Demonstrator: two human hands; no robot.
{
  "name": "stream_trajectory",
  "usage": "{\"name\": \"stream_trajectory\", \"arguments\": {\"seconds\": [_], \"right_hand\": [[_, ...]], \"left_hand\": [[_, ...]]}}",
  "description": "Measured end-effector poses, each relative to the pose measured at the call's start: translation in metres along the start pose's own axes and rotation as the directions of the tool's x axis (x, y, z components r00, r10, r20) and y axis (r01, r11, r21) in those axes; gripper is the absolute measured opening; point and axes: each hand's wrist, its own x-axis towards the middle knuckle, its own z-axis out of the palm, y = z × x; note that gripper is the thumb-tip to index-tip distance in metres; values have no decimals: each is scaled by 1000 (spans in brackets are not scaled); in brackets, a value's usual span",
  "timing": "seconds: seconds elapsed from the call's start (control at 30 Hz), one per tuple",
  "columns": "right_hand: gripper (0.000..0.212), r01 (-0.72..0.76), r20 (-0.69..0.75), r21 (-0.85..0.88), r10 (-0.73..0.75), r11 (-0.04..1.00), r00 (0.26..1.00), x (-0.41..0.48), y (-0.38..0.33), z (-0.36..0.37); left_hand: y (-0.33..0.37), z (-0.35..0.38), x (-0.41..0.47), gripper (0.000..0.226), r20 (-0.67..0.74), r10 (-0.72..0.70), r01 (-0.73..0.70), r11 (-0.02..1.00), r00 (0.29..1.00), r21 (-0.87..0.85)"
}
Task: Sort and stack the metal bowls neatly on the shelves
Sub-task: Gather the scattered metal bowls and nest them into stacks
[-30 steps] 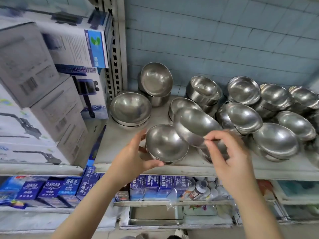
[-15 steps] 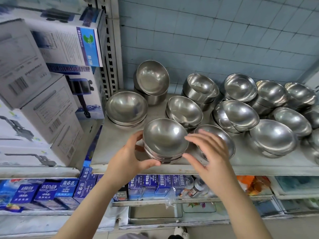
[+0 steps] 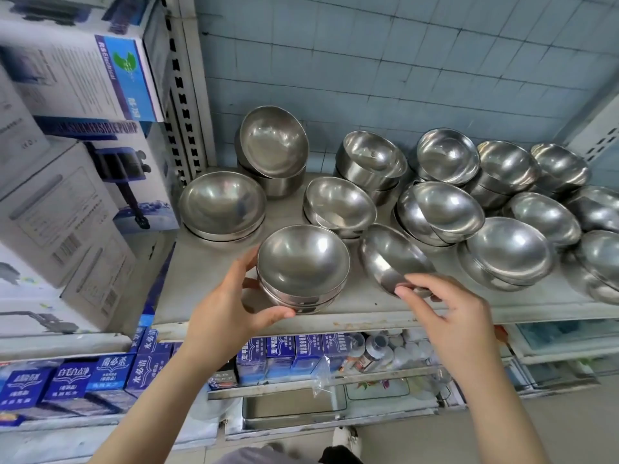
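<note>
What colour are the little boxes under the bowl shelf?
Blue boxes with white writing, seen best in the head view.

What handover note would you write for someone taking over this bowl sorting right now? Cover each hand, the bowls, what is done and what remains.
Left hand: grips the side of the front stack, near the shelf edge.
Right hand: pinches the near rim of the tilted bowl, right of that stack.
Done: front stack nested; a flat stack sits behind on the left.
To do: probably add the tilted bowl, then straighten the leaning bowls further right.
</note>
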Motion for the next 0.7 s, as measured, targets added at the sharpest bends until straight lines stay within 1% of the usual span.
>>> {"name": "stream_trajectory", "arguments": {"seconds": [0.07, 0.13, 0.23, 0.33, 0.47, 0.57, 0.63, 0.7], "right_hand": [[20, 73, -27, 28, -72, 997, 997, 6, -17, -4], [16, 201, -17, 24, -200, 979, 980, 14, -35, -2], [20, 346, 99, 21, -346, 938, 933, 27, -51, 23], [20, 408, 229, 49, -408, 911, 884, 32, -54, 52], [20, 371, 295, 130, -393, 920, 871, 35, -47, 57], [30, 345, 357, 198, -395, 917, 846, 39, -46, 50], [39, 291, 350, 202, -347, 935, 870, 49, -42, 45], [42, 215, 279, 153, -251, 965, 927, 66, -28, 41]], "left_hand": [[-1, -1, -1, 108, 1, 6, -6, 1000, 1000, 1], [0, -2, -1, 110, 3, 13, -13, 1000, 1000, -2], [2, -3, -1, 110, -6, 20, -21, 1000, 1000, -13], [1, -2, -2, 106, -33, 22, -23, 999, 999, -38], [-2, -2, -2, 107, -76, -9, 2, 997, 997, -84], [-2, -2, -2, 105, -78, -14, 7, 995, 997, -96], [-3, -1, -1, 104, -76, -26, 18, 994, 997, -104], [-3, -1, -2, 104, -73, -42, 34, 993, 996, -111]]}}
